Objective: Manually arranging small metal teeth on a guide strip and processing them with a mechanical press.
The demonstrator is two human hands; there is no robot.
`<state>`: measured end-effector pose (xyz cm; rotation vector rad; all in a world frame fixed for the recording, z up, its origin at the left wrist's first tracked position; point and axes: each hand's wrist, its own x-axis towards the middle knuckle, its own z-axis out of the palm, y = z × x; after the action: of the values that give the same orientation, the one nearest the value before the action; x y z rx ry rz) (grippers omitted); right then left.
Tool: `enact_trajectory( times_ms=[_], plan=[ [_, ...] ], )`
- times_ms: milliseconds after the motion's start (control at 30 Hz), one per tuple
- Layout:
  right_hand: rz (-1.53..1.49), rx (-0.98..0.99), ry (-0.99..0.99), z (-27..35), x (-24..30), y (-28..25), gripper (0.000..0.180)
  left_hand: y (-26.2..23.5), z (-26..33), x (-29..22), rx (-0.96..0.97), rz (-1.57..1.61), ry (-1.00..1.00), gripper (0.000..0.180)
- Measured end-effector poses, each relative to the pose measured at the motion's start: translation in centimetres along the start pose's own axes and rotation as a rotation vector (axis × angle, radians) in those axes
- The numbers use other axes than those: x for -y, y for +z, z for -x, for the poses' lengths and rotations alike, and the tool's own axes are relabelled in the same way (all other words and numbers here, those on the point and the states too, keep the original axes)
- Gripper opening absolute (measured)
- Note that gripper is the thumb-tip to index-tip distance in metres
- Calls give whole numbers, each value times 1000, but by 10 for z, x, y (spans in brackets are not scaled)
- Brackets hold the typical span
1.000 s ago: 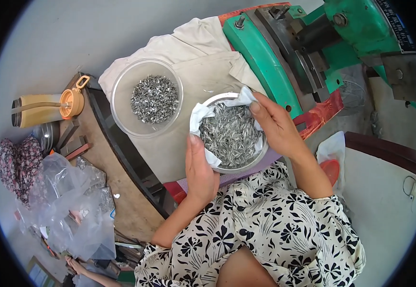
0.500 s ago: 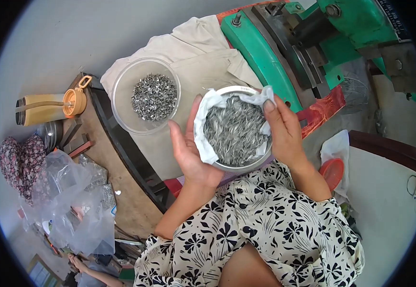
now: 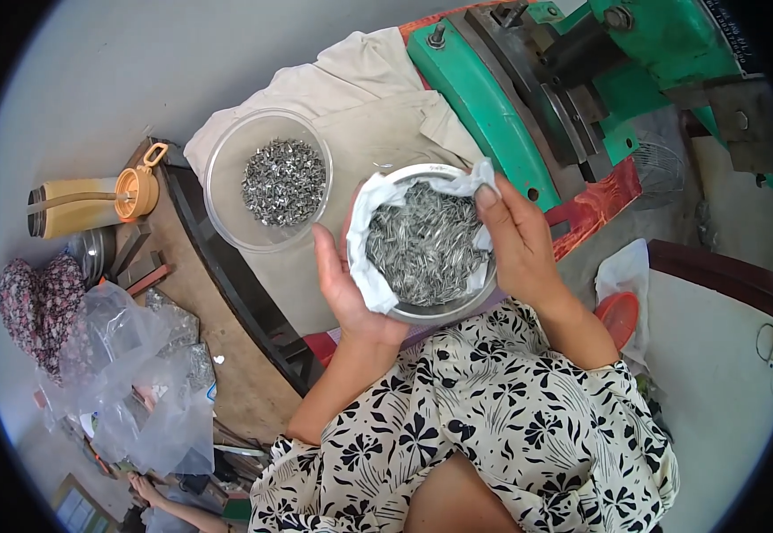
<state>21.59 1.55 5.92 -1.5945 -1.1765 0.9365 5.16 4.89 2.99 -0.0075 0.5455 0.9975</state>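
Observation:
A metal bowl (image 3: 440, 313) lined with a white cloth (image 3: 364, 275) and full of thin silvery metal pins (image 3: 426, 249) sits between my hands, just above my lap. My left hand (image 3: 344, 289) cups its left side and underside. My right hand (image 3: 518, 244) grips its right rim, with the fingers on a fold of the cloth. To the left, a clear plastic bowl (image 3: 226, 173) holding a pile of small dark metal pieces (image 3: 283, 180) rests on a beige cloth (image 3: 377, 133).
A green and red press machine (image 3: 528, 98) stands behind and to the right of the bowls. A tan bottle with an orange lid (image 3: 93, 202) lies at left, above crumpled clear plastic bags (image 3: 133, 373). Another person's hand (image 3: 142, 487) shows at the bottom left.
Both hands have closed around the metal bowl and lifted it slightly toward me; the left hand moved from the near rim to the bowl's left side.

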Motion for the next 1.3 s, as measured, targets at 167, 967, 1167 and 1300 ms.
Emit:
enact_trajectory(
  times_ms=[167,967,1167,1300],
  plan=[
    [21,59,39,0,-2,-4,35,3,1,2,-40,-17,27,75],
    [1,170,43,0,-2,-7,35,13,3,3,-171,-57,14,71],
    [11,167,17,-1,-6,-6,34,11,2,3,-180,-37,9,69],
    [-15,135,12,-5,-6,-6,32,8,3,-1,-147,-34,-34,68]
  ],
)
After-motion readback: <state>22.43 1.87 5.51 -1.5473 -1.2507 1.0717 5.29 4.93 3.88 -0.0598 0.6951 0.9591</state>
